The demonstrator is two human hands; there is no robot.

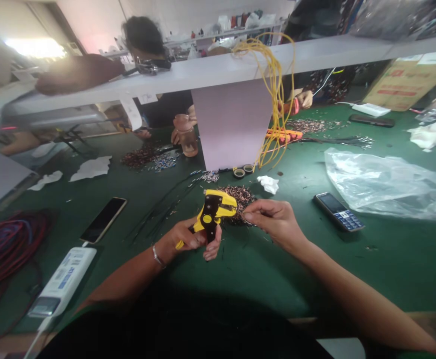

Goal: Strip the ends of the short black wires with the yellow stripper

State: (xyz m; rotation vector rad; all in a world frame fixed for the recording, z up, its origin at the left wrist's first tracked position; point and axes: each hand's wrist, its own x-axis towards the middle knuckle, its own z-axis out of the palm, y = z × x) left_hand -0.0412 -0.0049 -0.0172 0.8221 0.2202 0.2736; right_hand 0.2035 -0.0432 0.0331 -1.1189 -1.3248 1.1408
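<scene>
No legible text anywhere. White charging block (70, 274) on the counter (397, 259) carries blue lettering along its top, too blurred to read; cardboard box (408, 87) at upper right has a red mark and a line of red print, also unreadable. Keypad phone (339, 212) has light key markings too small to make out, and the paper tag (148, 97) on the shelf edge (180, 72) shows dark marks, can't tell what.
</scene>
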